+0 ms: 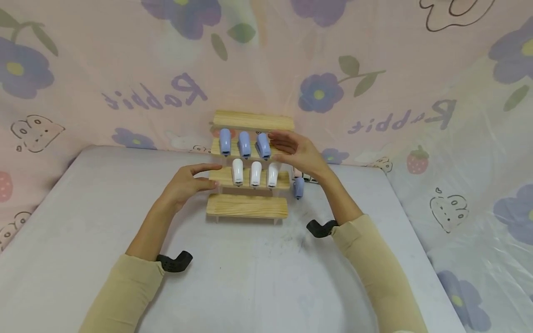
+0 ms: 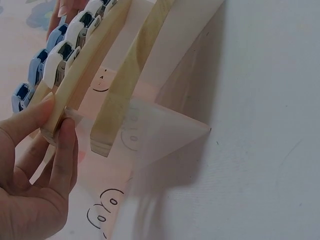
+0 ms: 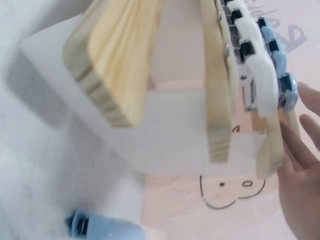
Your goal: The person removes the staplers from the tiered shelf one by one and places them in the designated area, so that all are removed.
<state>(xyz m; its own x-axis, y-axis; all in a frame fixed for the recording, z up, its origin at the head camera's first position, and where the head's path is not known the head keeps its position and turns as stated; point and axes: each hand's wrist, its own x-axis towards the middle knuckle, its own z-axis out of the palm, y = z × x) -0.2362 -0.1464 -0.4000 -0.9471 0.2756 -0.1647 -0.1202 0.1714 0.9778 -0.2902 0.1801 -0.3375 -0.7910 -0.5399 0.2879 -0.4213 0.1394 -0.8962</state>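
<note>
A tiered stand with several pale wooden boards faces me in the head view. Three white mini staplers line its second board from the front, and three blue mini staplers line the board behind. My left hand pinches the left end of the white staplers' board, thumb on one face and fingers on the other. On the far side, my right hand has its fingers extended beside the rightmost blue stapler. Its fingertips lie right at the board's end in the right wrist view.
A loose blue stapler sits on the white tabletop right of the stand, with other small items behind it. A flower-print curtain hangs close behind the stand. Black wrist mounts stick out at both cuffs.
</note>
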